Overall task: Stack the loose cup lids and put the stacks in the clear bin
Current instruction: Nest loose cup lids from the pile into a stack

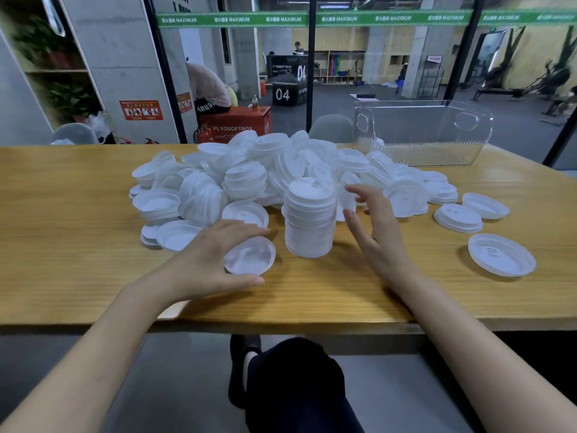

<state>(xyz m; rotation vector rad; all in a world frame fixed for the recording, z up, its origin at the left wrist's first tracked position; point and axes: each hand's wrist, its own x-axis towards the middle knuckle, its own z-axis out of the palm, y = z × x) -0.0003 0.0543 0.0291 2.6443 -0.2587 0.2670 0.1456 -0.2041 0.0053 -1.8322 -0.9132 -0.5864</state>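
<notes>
**Status: one stack built, bin looks empty, most lids still loose**

- Tall stack (310,217) of white cup lids stands upright at worktop centre, just in front of the main heap. Looks like a full stack's worth, but not binned yet.
- Left hand (215,260) sits at 8 o'clock from the stack. Grip is spread around a single lid (249,255) lying on the worktop, thumb on the near edge, fingers over the far edge. Can't tell whether it's lifted or just being slid. Judgement: this lid goes on the stack next.
- Right hand (379,228) at 3 o'clock from the stack, just beside it, not clearly touching. Grip wide, fingers open, holding nothing. Reads as steadying or about to clasp the stack.
- Heap (265,170) from 10 to 1 o'clock behind the stack: a large pile of loose lids plus some short nested clumps lying on their sides. Bulk of the work is here.
- Stragglers on the right at 3 to 4 o'clock: a few single lids (501,256) flat on the worktop, well apart from the stack.
- Clear bin (421,132) at 1 o'clock, far edge of the wooden worktop (78,245). I see no stacks inside; the transparent walls make it hard to be sure about the floor.
- Progress estimate: early. Nothing delivered, one stack ready, heap mostly unsorted.
</notes>
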